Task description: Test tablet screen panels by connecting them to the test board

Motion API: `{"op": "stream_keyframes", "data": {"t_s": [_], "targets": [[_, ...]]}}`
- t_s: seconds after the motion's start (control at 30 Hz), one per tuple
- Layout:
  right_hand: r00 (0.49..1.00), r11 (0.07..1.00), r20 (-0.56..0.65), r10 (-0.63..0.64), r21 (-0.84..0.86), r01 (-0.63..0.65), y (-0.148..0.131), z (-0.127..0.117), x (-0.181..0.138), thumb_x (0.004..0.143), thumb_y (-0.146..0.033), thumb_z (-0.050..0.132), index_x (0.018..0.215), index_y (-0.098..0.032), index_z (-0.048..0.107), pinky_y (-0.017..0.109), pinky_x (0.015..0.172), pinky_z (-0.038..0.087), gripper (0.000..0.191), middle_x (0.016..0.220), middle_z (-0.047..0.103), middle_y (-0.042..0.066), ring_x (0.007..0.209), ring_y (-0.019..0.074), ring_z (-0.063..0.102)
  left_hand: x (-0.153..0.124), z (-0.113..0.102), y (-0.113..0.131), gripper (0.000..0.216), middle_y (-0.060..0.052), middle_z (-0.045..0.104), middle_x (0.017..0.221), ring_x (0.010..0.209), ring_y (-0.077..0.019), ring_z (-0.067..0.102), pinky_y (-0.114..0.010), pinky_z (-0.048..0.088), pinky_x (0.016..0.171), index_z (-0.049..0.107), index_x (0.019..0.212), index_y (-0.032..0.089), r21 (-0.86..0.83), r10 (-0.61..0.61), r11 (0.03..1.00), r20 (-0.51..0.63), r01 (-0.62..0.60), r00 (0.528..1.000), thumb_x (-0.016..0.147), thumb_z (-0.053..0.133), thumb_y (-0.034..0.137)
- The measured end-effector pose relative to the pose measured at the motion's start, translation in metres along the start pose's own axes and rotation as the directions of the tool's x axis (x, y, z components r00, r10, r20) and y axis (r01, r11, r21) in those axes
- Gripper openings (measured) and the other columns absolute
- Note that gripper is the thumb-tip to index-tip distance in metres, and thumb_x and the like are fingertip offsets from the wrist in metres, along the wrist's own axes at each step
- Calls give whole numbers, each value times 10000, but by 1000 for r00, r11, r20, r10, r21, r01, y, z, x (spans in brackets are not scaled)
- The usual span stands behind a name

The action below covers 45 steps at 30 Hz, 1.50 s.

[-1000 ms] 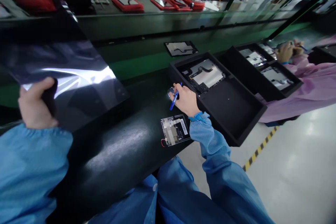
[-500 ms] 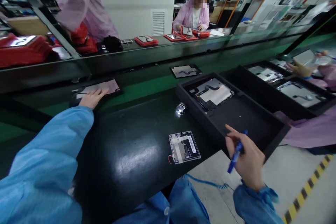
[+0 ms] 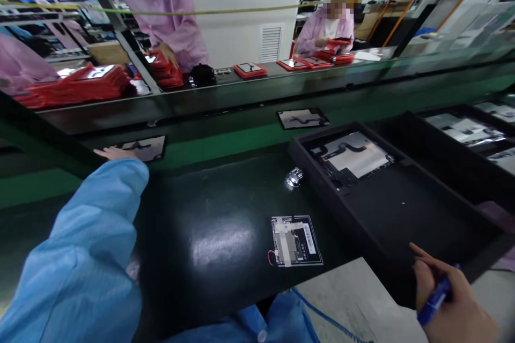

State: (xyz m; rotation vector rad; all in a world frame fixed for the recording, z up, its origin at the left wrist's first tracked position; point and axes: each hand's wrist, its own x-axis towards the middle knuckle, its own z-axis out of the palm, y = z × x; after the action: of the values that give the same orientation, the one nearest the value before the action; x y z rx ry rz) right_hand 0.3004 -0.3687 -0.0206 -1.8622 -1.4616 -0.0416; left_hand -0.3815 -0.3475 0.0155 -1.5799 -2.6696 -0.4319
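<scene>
My left hand [image 3: 116, 153] reaches out to the far left, fingers stretched and apart, at the near left end of a flat tablet screen panel [image 3: 152, 146] on the green strip. Whether the fingertips touch the panel I cannot tell. In my right hand [image 3: 453, 300], at the lower right, is a blue pen [image 3: 436, 299], with the index finger pointing forward. That hand is close to the near end of a black foam tray [image 3: 414, 209], which holds another screen panel [image 3: 354, 154] in its far part. A circuit board with tape and a red wire [image 3: 287, 244] lies on the dark table.
A shiny metal object [image 3: 294, 177] stands beside the tray. Another panel [image 3: 302, 118] lies on the green conveyor strip [image 3: 225, 136]. More trays with panels [image 3: 462, 128] are at right. Behind the barrier, people in pink work near red-wrapped stacks [image 3: 92, 86]. A dark post [image 3: 44, 131] slants at left.
My left hand has slid off the panel's face to its left end. My right hand, still with the pen, has moved right and lower in view. The camera has turned left.
</scene>
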Motion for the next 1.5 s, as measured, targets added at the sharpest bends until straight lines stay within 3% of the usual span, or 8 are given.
{"op": "stream_keyframes", "data": {"t_s": [0.1,0.2,0.43,0.57,0.83,0.97,1.3,1.5], "targets": [[999,1000,-32,-23,17,24,4,6,-1,840,-652,489,955,-405,695,505,494,428,341,902,764,153,590,362,646,9,6,42,468,-322,560,1348,1402,-474,339,-849,162,970,572,1223,-43,84,-27,996,-39,30,999,910,426,274],[999,997,-39,-35,64,38,5,10,-5,883,-586,517,955,-287,718,420,567,485,367,911,774,103,608,273,659,13,23,128,490,-302,508,1436,1415,-414,366,-732,212,1091,521,1341,-17,69,219,973,36,-221,975,923,424,218],[998,985,-54,-15,169,24,5,14,-14,910,-404,565,903,-219,692,338,728,507,225,920,781,62,758,220,694,-33,72,391,466,-121,526,1495,1394,-228,435,-347,295,1175,517,1427,152,-137,735,678,117,-722,668,982,422,251],[1000,981,-17,8,194,-5,7,14,-17,917,-387,555,908,-228,685,330,777,498,205,935,770,46,815,213,695,-49,92,468,610,-217,573,1408,1327,-312,494,-366,416,1072,539,1392,54,-134,706,706,212,-695,676,961,516,484],[999,975,-37,5,224,4,6,18,-21,920,-364,566,864,-235,643,341,789,484,160,875,753,30,790,211,667,-36,93,496,958,-302,564,1365,1260,-421,531,-435,452,1010,619,1298,27,-52,513,839,404,-541,757,652,770,718],[999,978,-39,-8,210,16,3,18,-21,927,-345,570,855,-232,637,342,792,471,149,849,744,25,787,213,660,-32,90,498,972,-271,537,1422,1315,-404,500,-407,466,996,560,1382,48,-70,489,854,446,-516,749,752,611,787],[997,981,-75,-16,192,30,3,20,-22,923,-329,571,838,-223,644,327,775,455,154,818,721,25,786,210,652,-47,94,506,1016,-310,435,1487,1407,-480,343,-521,401,1083,631,1284,37,-170,492,868,426,-467,759,500,911,619],[998,979,-51,28,202,-17,0,18,-21,920,-356,549,834,-226,641,334,772,458,180,813,712,32,805,223,655,-11,95,494,506,-189,716,1100,1103,-334,659,-384,534,896,716,979,98,-462,470,855,492,-238,733,738,822,530]]}}
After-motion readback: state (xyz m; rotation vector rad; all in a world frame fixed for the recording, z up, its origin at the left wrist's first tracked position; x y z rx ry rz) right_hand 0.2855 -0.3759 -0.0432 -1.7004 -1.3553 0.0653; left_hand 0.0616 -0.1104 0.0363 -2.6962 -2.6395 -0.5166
